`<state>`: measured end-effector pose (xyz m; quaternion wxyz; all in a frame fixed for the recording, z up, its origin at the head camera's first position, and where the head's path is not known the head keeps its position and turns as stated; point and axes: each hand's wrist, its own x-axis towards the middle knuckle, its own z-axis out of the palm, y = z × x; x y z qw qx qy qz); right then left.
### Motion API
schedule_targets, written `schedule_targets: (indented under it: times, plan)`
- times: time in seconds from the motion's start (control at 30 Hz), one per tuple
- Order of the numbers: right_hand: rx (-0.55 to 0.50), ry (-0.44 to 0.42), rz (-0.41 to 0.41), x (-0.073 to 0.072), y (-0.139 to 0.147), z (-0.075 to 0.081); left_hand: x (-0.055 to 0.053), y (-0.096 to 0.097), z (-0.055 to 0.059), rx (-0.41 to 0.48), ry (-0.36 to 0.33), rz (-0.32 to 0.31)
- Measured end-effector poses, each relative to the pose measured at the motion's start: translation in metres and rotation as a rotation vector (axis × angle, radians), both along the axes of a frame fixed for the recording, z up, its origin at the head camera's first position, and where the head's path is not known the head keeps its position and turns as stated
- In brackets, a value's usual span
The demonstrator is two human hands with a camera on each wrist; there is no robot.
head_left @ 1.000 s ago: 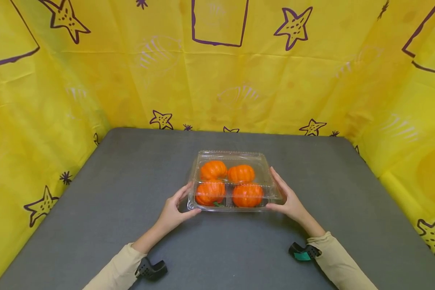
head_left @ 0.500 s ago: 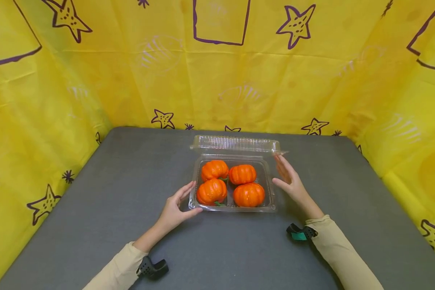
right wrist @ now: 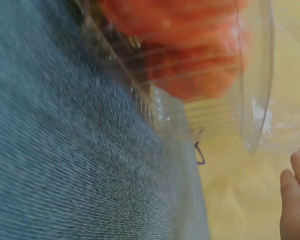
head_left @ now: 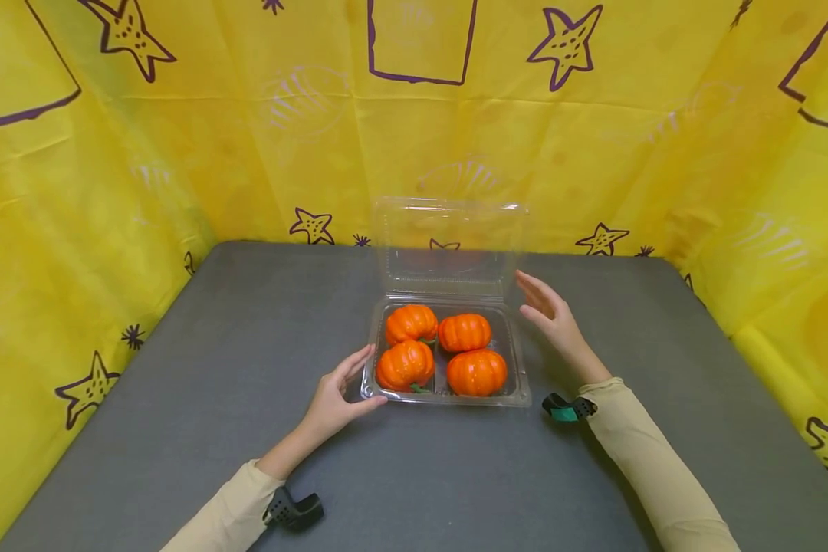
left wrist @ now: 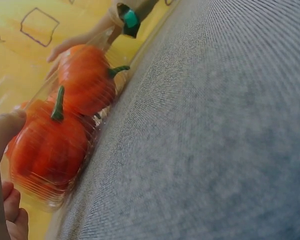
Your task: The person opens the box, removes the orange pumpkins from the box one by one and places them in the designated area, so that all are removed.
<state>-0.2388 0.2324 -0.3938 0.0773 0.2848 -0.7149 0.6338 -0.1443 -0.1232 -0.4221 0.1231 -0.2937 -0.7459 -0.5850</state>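
Observation:
Several small orange toy pumpkins (head_left: 476, 372) with green stems sit in a clear plastic clamshell container (head_left: 455, 399) in the middle of the table. Its transparent lid (head_left: 451, 264) stands raised at the back, hinged to the base. My left hand (head_left: 331, 399) holds the base at its front left corner, thumb at the front rim and fingers along the left side. The left wrist view shows that thumb (left wrist: 7, 127) beside the nearest pumpkin. To the right of the container, my right hand (head_left: 555, 326) has its fingertips by the lid's lower right edge, fingers extended and holding nothing.
A dark grey cloth-covered table (head_left: 414, 475) lies under the container. Yellow curtains (head_left: 248, 153) with starfish drawings enclose its back and sides. Each wrist carries a black camera mount, the right mount (head_left: 569, 408) with a green patch.
The lid has swung up and back from over the pumpkins to upright. My right hand has moved from the container's front right side toward the back. My left hand has stayed in place.

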Motion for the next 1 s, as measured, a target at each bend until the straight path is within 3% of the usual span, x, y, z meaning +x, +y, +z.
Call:
schedule_targets:
  times: [0.17,0.33,0.6,1.0]
  plan:
    - [0.095,-0.081,-0.019,-0.007,-0.003,0.007,0.001,0.0,0.002,-0.019,0.004,0.011]
    - [0.156,-0.1,-0.024,-0.008,-0.011,0.016,0.002,0.0,0.003,-0.027,0.011,0.024]
    - [0.245,-0.161,-0.046,-0.013,-0.013,0.016,0.003,0.001,0.003,-0.038,0.004,0.039]
    - [0.361,-0.153,-0.048,-0.021,-0.014,0.019,0.002,0.001,0.004,-0.04,0.02,0.051]
